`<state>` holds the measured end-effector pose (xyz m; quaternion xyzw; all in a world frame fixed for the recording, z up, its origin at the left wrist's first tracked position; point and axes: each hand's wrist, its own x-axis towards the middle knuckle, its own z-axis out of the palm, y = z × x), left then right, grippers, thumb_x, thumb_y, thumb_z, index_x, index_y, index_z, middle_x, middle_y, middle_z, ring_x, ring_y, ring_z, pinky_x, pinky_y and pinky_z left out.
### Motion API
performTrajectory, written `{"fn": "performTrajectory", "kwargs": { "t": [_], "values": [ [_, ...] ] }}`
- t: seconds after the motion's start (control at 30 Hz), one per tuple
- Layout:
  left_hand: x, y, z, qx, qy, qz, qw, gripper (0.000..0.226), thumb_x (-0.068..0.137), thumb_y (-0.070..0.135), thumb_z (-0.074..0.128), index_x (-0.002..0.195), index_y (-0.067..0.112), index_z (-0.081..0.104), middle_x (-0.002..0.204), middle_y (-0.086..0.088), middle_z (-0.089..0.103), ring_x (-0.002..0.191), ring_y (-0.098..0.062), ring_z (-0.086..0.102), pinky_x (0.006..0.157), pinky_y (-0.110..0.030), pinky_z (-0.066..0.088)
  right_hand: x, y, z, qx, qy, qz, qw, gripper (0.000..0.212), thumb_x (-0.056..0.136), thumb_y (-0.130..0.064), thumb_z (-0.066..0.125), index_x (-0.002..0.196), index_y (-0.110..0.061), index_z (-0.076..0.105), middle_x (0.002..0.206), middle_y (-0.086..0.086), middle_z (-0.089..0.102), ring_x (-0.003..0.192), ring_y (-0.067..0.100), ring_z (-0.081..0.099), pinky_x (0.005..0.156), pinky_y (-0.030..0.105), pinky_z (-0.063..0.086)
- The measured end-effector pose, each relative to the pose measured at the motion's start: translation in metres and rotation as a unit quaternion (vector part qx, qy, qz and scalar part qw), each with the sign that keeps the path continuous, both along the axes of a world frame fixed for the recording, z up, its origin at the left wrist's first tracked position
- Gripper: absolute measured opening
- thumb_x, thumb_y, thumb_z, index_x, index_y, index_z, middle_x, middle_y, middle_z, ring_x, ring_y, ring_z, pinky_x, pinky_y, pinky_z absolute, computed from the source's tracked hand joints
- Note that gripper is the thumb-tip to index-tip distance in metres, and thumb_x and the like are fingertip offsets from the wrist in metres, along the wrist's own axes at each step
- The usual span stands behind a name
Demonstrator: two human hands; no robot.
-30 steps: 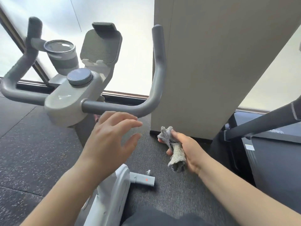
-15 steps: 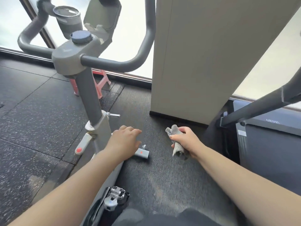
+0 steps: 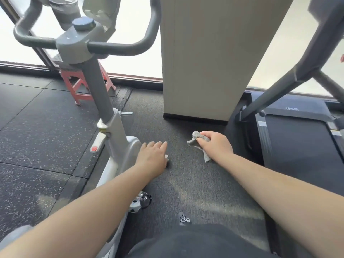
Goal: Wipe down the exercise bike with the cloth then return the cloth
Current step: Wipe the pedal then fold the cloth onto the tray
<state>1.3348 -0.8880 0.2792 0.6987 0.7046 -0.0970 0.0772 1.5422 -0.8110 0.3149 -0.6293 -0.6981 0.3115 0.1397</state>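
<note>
Head view looks down at two bare arms that reach out over a dark floor [image 3: 46, 131]. Left hand [image 3: 152, 157] is flat, with straight fingers [image 3: 158, 145] close together, just beside the white body of the exercise bike [image 3: 119, 146]. Whether it touches the bike is hard to tell. Right hand [image 3: 216, 146] is curled tight round a grey cloth [image 3: 197, 138], low near the floor, apart from the bike. One end of the cloth sticks out past the fingers and another end hangs below the hand. Behind the bike's grey post stands a red stool [image 3: 78, 86]. A black treadmill [image 3: 297, 136] is on the right, next to a tall beige pillar [image 3: 208, 58].
</note>
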Motion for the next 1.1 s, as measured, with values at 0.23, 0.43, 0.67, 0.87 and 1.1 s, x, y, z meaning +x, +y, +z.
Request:
{"fn": "performTrajectory", "kwargs": {
  "t": [0.23, 0.43, 0.67, 0.87, 1.1],
  "values": [
    [0.019, -0.07, -0.017, -0.036, 0.029, -0.04, 0.998, 0.066, 0.095, 0.044, 0.042, 0.149, 0.015, 0.016, 0.155, -0.007, 0.027, 0.143, -0.029, 0.021, 0.117, -0.052, 0.012, 0.019, -0.068, -0.019, -0.005, -0.049, 0.001, 0.999, 0.031, 0.081, -0.034, 0.063, 0.112, -0.036, 0.068, 0.105, -0.004, 0.068, 0.093, 0.019, 0.063, 0.078, 0.033, 0.051],
    [0.037, -0.123, -0.018, -0.025, 0.001, -0.031, 0.999, 0.067, 0.097, 0.043, 0.039, 0.152, 0.016, 0.011, 0.156, -0.003, 0.027, 0.145, -0.025, 0.017, 0.117, -0.049, 0.003, 0.041, -0.111, -0.028, 0.001, -0.063, -0.002, 0.998, 0.03, 0.081, -0.033, 0.059, 0.109, -0.037, 0.068, 0.102, -0.003, 0.066, 0.088, 0.02, 0.063, 0.072, 0.031, 0.05],
    [0.06, -0.201, -0.025, -0.037, -0.004, 0.031, 0.999, 0.066, 0.098, 0.045, 0.034, 0.152, 0.018, 0.008, 0.158, -0.002, 0.021, 0.145, -0.026, 0.017, 0.119, -0.048, 0.005, 0.068, -0.153, -0.038, 0.007, -0.09, 0.035, 0.995, 0.031, 0.081, -0.033, 0.055, 0.109, -0.036, 0.068, 0.103, 0.0, 0.063, 0.082, 0.02, 0.059, 0.065, 0.028, 0.044],
    [0.095, -0.297, -0.035, -0.036, -0.013, 0.105, 0.994, 0.065, 0.097, 0.045, 0.036, 0.151, 0.018, 0.013, 0.159, -0.003, 0.017, 0.145, -0.025, 0.017, 0.118, -0.048, 0.008, 0.08, -0.218, -0.045, 0.001, -0.087, 0.114, 0.99, 0.03, 0.08, -0.032, 0.055, 0.106, -0.037, 0.069, 0.104, -0.001, 0.067, 0.086, 0.024, 0.066, 0.075, 0.036, 0.055],
    [0.118, -0.395, -0.032, -0.049, -0.019, 0.178, 0.983, 0.063, 0.099, 0.044, 0.033, 0.152, 0.018, 0.011, 0.16, -0.001, 0.016, 0.146, -0.025, 0.014, 0.119, -0.048, 0.006, 0.068, -0.302, -0.055, 0.01, -0.105, 0.209, 0.972, 0.028, 0.082, -0.029, 0.057, 0.107, -0.033, 0.07, 0.109, 0.002, 0.066, 0.088, 0.024, 0.065, 0.067, 0.026, 0.042]
  ]
}}
